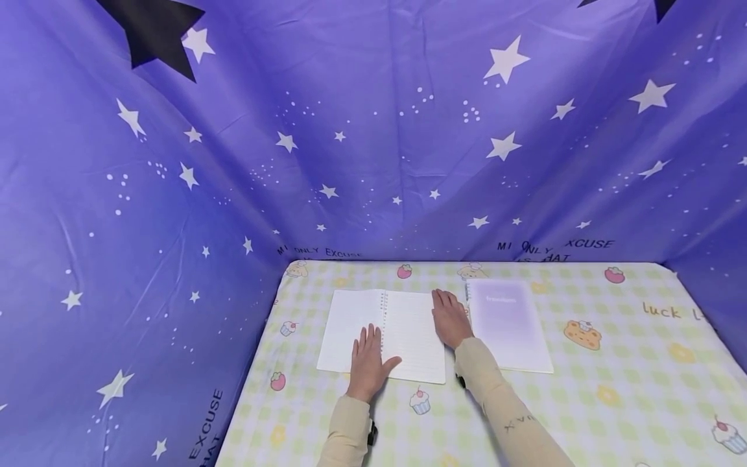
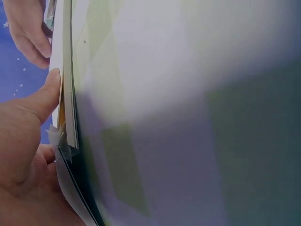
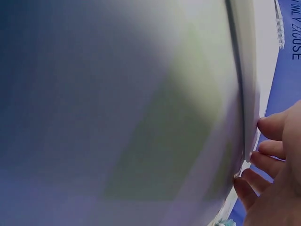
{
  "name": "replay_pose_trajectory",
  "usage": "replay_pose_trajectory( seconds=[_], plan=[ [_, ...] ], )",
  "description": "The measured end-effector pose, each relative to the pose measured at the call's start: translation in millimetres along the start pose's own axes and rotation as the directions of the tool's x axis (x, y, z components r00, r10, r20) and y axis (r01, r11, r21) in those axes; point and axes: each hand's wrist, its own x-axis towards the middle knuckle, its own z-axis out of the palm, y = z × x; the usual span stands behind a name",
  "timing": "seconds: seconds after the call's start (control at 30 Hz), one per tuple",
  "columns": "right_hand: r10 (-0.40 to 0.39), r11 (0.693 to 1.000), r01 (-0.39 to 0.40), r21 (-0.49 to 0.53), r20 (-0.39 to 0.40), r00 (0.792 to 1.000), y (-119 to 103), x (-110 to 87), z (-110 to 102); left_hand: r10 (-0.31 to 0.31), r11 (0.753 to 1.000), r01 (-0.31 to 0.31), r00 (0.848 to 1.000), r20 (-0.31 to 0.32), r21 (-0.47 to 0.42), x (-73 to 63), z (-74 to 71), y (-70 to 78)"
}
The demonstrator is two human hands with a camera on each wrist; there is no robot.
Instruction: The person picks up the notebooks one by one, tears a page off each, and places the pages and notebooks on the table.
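Note:
An opened spiral notebook (image 1: 414,324) lies on the table, its right page lined and its left page plain white. My left hand (image 1: 367,364) rests flat over the lower part of the left page and the spiral binding, its thumb reaching onto the right page. At the right page's outer edge, my right hand (image 1: 451,321) touches the notebook with extended fingers. In the right wrist view, the thumb and fingertips of the right hand (image 3: 275,160) meet the page edge, loosely bent. The left wrist view shows the left hand (image 2: 28,136) along the notebook's lower edge.
A closed lilac notebook (image 1: 508,331) with a spiral on its left lies just right of my right hand. The table wears a green checked cloth (image 1: 618,370) printed with cupcakes and strawberries. Purple star-patterned curtains (image 1: 373,130) hang behind and at both sides.

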Motion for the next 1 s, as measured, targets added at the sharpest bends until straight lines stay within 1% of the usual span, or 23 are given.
replay_pose_trajectory(
  seconds=[0.2,0.37,0.47,0.6,0.67,0.73,0.83,1.0],
  plan=[
    [0.041,0.999,-0.041,0.013,-0.005,0.999,2.8,5.9,2.3,0.002,1.0,-0.002,1.0,0.008,0.005,-0.2,3.1,-1.4],
    [0.046,0.998,-0.044,0.055,-0.032,0.998,-1.3,8.9,-4.3,0.002,1.0,-0.002,1.0,0.008,-0.007,-0.1,3.6,-2.0],
    [0.049,0.998,-0.048,0.049,-0.022,0.999,-4.4,9.6,-7.8,0.0,1.0,0.0,1.0,0.008,-0.016,0.1,3.2,-1.8],
    [0.052,0.999,-0.052,0.017,-0.006,0.999,-6.6,11.2,-10.0,-0.005,1.0,0.005,1.0,0.01,-0.02,1.0,2.1,-2.0],
    [0.047,0.999,-0.047,0.01,-0.013,0.999,-6.9,12.2,-10.9,-0.009,1.0,0.009,1.0,0.012,-0.026,1.4,2.0,-2.3],
    [0.041,0.999,-0.041,0.004,-0.038,0.998,-7.1,13.1,-11.9,-0.009,1.0,0.009,1.0,0.013,-0.028,1.8,2.4,-2.6],
    [0.046,0.999,-0.044,0.013,-0.101,0.994,-8.1,14.1,-14.1,-0.008,0.999,0.009,1.0,0.016,-0.036,2.2,2.9,-2.5],
    [0.09,0.994,-0.075,0.082,-0.2,0.976,-11.1,14.3,-18.5,-0.009,0.999,0.01,1.0,0.019,-0.038,2.0,3.5,-2.3]
  ],
)
